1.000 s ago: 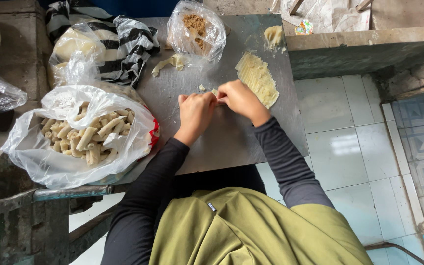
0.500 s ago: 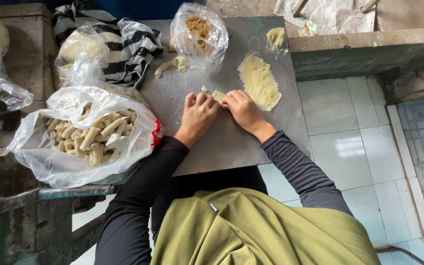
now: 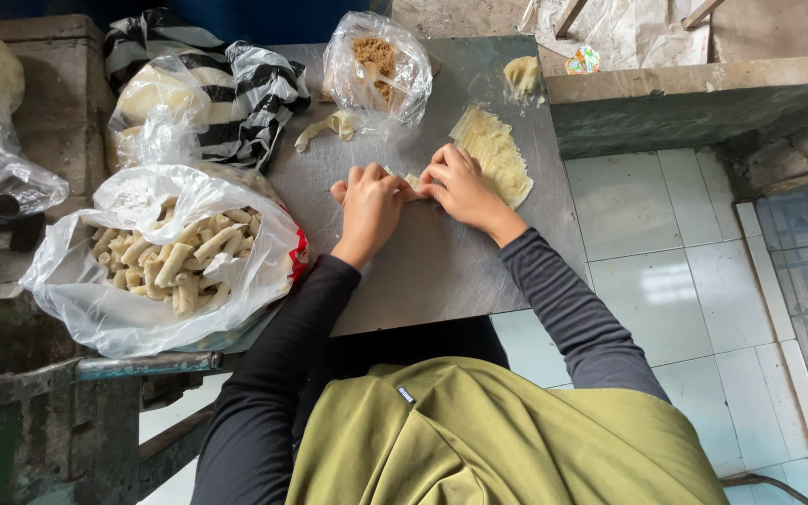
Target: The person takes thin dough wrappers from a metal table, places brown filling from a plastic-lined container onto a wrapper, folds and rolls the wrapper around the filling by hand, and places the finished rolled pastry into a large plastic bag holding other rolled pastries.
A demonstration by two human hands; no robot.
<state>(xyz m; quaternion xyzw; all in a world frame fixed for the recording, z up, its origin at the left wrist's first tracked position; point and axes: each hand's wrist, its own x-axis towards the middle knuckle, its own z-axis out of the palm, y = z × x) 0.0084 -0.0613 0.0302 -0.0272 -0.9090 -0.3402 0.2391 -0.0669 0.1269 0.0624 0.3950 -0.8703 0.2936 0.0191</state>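
A small pale wrapper piece is held flat against the grey metal table, near its middle and closer to the far edge than the near one. Only a narrow yellowish strip of it is seen between the left hand and the right hand; the rest is covered by the fingers, so its full shape cannot be told. It is pressed from both sides, with the fingertips of the two hands meeting over it. Just beside it, toward the right edge of the table, a stack of thin pale-yellow wrapper sheets is laid flat, its near corner partly covered by the right hand.
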